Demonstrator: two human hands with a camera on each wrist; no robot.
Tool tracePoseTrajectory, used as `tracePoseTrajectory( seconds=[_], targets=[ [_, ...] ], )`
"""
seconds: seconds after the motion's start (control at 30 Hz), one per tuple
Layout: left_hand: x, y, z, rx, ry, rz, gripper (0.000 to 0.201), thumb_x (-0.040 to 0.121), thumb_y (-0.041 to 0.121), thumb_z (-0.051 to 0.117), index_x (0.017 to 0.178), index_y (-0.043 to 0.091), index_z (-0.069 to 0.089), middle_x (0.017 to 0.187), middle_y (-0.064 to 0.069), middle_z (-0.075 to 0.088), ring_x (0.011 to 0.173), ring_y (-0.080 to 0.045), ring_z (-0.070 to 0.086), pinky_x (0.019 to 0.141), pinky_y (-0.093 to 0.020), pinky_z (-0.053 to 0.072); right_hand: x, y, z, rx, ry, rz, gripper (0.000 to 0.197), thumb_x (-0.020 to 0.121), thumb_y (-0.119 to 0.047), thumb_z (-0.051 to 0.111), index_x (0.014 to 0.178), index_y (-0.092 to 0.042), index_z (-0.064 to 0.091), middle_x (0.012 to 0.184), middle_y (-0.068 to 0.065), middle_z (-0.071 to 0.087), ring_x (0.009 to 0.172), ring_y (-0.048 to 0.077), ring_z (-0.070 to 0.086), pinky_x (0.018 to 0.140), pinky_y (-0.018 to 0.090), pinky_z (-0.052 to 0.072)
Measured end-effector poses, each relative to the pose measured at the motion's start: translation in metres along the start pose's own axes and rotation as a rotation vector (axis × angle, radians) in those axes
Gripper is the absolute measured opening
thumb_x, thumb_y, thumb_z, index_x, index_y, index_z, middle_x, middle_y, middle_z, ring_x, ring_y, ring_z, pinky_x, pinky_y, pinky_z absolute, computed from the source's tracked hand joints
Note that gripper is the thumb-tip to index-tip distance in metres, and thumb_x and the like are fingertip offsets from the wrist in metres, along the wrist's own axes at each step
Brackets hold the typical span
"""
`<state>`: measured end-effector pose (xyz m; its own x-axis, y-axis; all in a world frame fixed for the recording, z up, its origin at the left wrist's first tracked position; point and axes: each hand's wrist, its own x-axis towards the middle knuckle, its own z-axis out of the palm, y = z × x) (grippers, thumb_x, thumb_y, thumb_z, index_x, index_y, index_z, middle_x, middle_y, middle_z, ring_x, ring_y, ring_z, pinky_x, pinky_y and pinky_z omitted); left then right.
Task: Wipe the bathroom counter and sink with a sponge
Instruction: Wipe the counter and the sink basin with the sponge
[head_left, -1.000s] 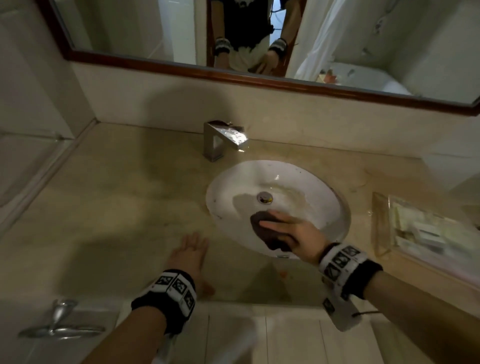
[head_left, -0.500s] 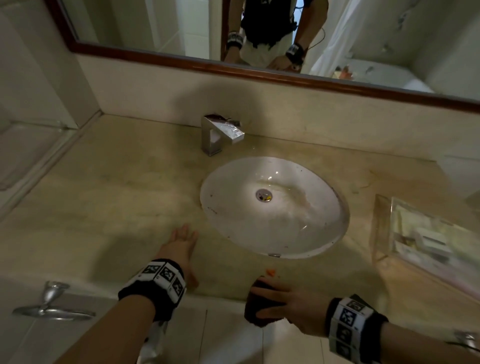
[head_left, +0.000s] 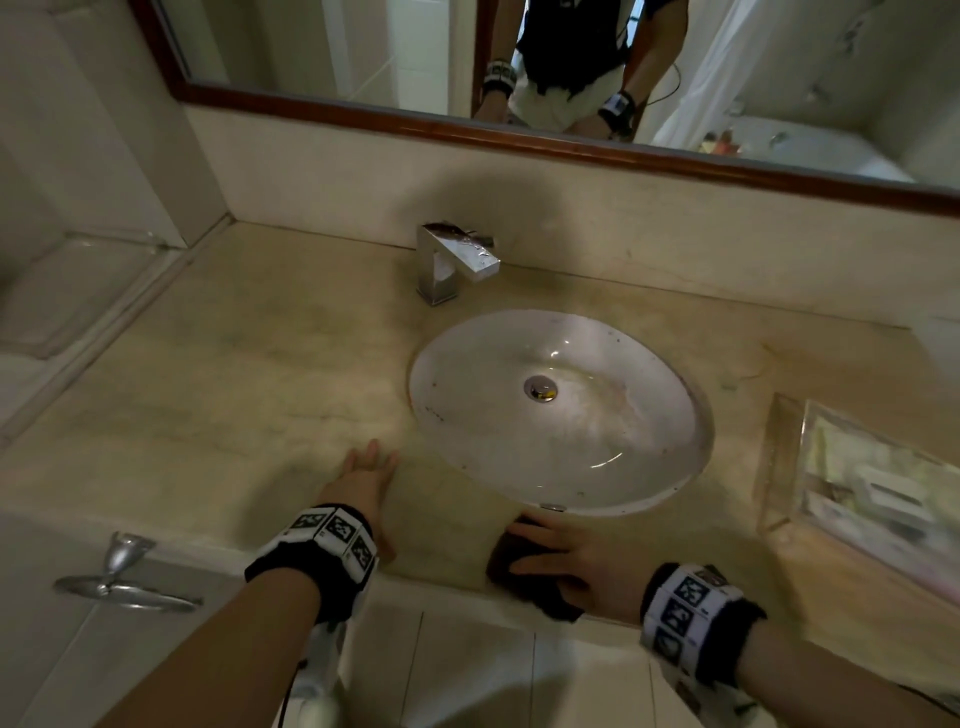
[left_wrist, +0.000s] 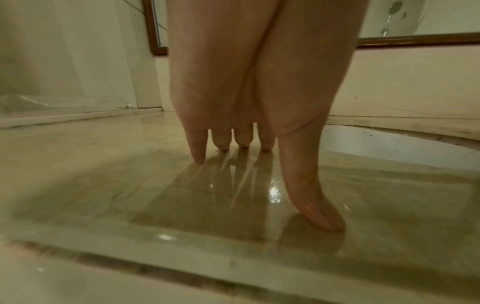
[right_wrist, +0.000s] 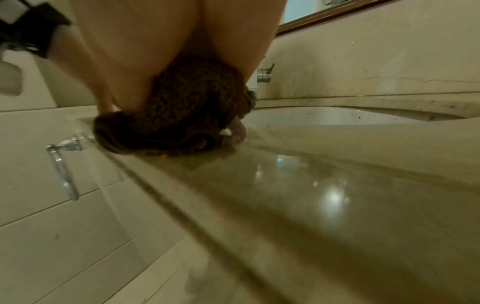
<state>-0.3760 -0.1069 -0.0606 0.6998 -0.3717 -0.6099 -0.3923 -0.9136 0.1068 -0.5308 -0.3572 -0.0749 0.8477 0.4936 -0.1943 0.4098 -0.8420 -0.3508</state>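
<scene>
Underneath, sponge (right_wrist: 182, 115) overhanging counter (right_wrist: 337, 185) edge.

Head cam looks down on bench (head_left: 234, 395) w/ sink (head_left: 561, 415); both wrist cams skim it close, sharing sink rim.

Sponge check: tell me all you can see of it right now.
The sponge is dark brown with a coarse, scrubby texture, crumpled under the right hand, whose fingers press it onto the beige counter at the front edge, just before the sink rim. Part overhangs the edge. Small orange flecks show beneath it.
</scene>
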Motion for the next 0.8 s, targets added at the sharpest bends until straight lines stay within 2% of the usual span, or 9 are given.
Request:
tracePoseTrajectory(
  seconds=[0.1, 0.23, 0.4, 0.47, 0.53, 0.63, 0.67, 0.73, 0.8],
  targets=[
    [0.000, -0.001, 0.001, -0.009, 0.007, -0.005, 0.122, 0.068, 0.031, 0.082, 0.152, 0.023, -0.007, 0.158, -0.004, -0.020, 0.148, -0.027, -0.012, 0.121, -0.037, 0.018, 0.006, 0.008, -0.014, 0.141, 0.039, 0.154, 0.056, 0.083, 0.000, 0.049, 0.132, -0.027, 0.053, 0.154, -0.004, 0.024, 0.143, 0.012, 0.008, 0.115, 0.031, 0.025],
    [0.000, -0.001, 0.002, -0.019, 0.022, -0.002, 0.122, 0.067, 0.029, 0.082, 0.152, 0.024, -0.005, 0.159, -0.003, -0.019, 0.148, -0.026, -0.012, 0.121, -0.036, 0.018, 0.017, 0.017, -0.027, 0.105, -0.040, 0.344, 0.057, 0.089, -0.010, 0.048, 0.138, -0.037, 0.040, 0.156, -0.010, 0.021, 0.141, 0.013, 0.029, 0.111, 0.019, 0.025],
    [-0.003, -0.002, -0.002, -0.021, 0.029, 0.017, 0.109, 0.071, 0.032, 0.077, 0.152, 0.025, 0.004, 0.160, -0.001, -0.010, 0.149, -0.024, -0.002, 0.120, -0.034, 0.022, 0.034, 0.016, -0.050, 0.104, -0.036, 0.505, 0.053, 0.092, -0.011, 0.045, 0.140, -0.032, 0.039, 0.153, -0.004, 0.030, 0.136, 0.018, 0.037, 0.111, 0.024, 0.030],
    [-0.001, -0.009, -0.017, -0.003, 0.122, 0.034, 0.070, 0.087, 0.031, 0.062, 0.147, 0.020, 0.028, 0.157, -0.005, 0.022, 0.143, -0.023, 0.028, 0.114, -0.032, 0.032, 0.047, 0.008, -0.060, 0.127, 0.043, 0.499, 0.053, 0.091, -0.009, 0.045, 0.139, -0.031, 0.041, 0.153, -0.004, 0.030, 0.137, 0.018, 0.036, 0.110, 0.022, 0.029],
    [0.004, -0.021, -0.037, 0.043, 0.253, 0.043, 0.038, 0.098, 0.026, 0.041, 0.134, 0.019, 0.049, 0.140, -0.007, 0.050, 0.127, -0.023, 0.050, 0.104, -0.030, 0.039, 0.072, -0.011, -0.068, 0.133, 0.146, 0.411, 0.052, 0.089, -0.007, 0.046, 0.137, -0.027, 0.045, 0.151, -0.002, 0.033, 0.135, 0.020, 0.039, 0.108, 0.017, 0.028],
    [0.022, -0.045, -0.062, 0.100, 0.254, 0.023, 0.041, 0.099, 0.025, 0.041, 0.139, 0.018, 0.043, 0.142, -0.007, 0.048, 0.130, -0.023, 0.047, 0.105, -0.029, 0.037, 0.125, -0.044, -0.070, 0.185, 0.193, 0.238, 0.045, 0.089, -0.011, 0.041, 0.132, -0.013, 0.053, 0.143, 0.011, 0.044, 0.124, 0.025, 0.050, 0.102, 0.010, 0.031],
    [0.030, -0.052, -0.066, 0.081, 0.203, 0.003, 0.048, 0.097, 0.028, 0.048, 0.142, 0.016, 0.038, 0.146, -0.008, 0.043, 0.134, -0.023, 0.042, 0.108, -0.029, 0.034, 0.142, -0.051, -0.066, 0.219, 0.177, 0.191, 0.044, 0.092, -0.009, 0.042, 0.135, -0.013, 0.050, 0.143, 0.014, 0.042, 0.125, 0.027, 0.049, 0.104, 0.015, 0.035],
    [0.049, -0.070, -0.066, 0.034, 0.125, 0.031, 0.072, 0.090, 0.036, 0.059, 0.149, 0.015, 0.023, 0.157, -0.009, 0.022, 0.145, -0.023, 0.024, 0.117, -0.030, 0.022, 0.179, -0.062, -0.059, 0.096, 0.017, 0.150, 0.050, 0.095, -0.007, 0.041, 0.143, -0.020, 0.036, 0.154, 0.015, 0.023, 0.140, 0.034, 0.027, 0.112, 0.039, 0.032],
    [0.064, -0.086, -0.067, 0.020, 0.100, 0.086, 0.088, 0.086, 0.042, 0.062, 0.152, 0.018, 0.008, 0.161, -0.009, -0.001, 0.149, -0.024, 0.004, 0.120, -0.033, 0.014, 0.206, -0.062, -0.051, 0.014, -0.123, 0.163, 0.053, 0.097, -0.011, 0.041, 0.146, -0.026, 0.028, 0.158, 0.014, 0.010, 0.144, 0.037, 0.011, 0.108, 0.051, 0.030]
  ],
)
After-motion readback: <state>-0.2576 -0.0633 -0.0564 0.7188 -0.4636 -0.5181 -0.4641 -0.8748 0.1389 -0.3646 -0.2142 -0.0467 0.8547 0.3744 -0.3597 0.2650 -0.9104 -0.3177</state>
